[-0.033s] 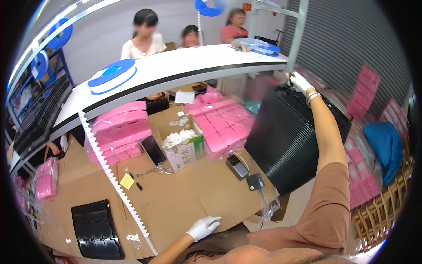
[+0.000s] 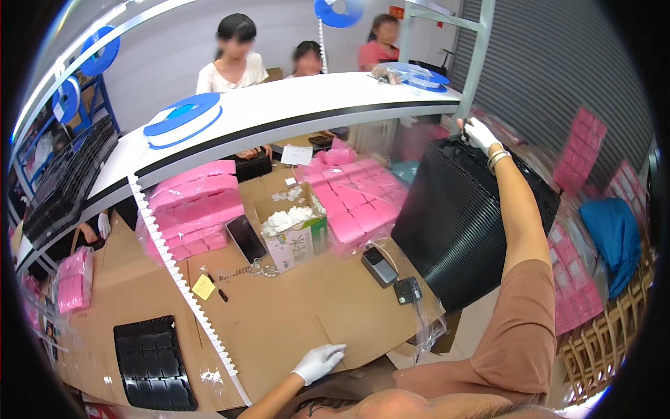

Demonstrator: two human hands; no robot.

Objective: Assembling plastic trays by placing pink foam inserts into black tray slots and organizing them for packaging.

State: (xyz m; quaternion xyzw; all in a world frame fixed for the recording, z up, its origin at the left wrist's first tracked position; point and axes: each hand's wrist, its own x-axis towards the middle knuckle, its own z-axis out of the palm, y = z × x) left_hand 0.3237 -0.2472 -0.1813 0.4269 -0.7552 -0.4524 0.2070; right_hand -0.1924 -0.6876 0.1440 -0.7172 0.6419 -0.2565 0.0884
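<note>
My right hand (image 2: 480,134), in a white glove with some bare fingertips, reaches out to the top far edge of a tall, black ribbed stack (image 2: 453,223). Its fingers are curled over the dark edge there. My left hand (image 2: 319,363), also gloved in white, lies on the cardboard-covered table (image 2: 279,314) near its front edge. The left fingers are stretched out and hold nothing. Farther left on the cardboard rests a black segmented plastic piece (image 2: 155,363).
A toothed white strip (image 2: 185,290) runs across the table from a blue-and-white reel (image 2: 183,120). Pink wrapped bundles (image 2: 352,199), a box of small white pieces (image 2: 296,241), a phone (image 2: 246,237) and a power bank (image 2: 379,267) lie around. A wicker basket (image 2: 604,349) stands right; co-workers sit opposite.
The view has shifted very slightly, so the scene sits a little farther right. My left hand has slid slightly left on the cardboard. My right hand stays at the stack's edge.
</note>
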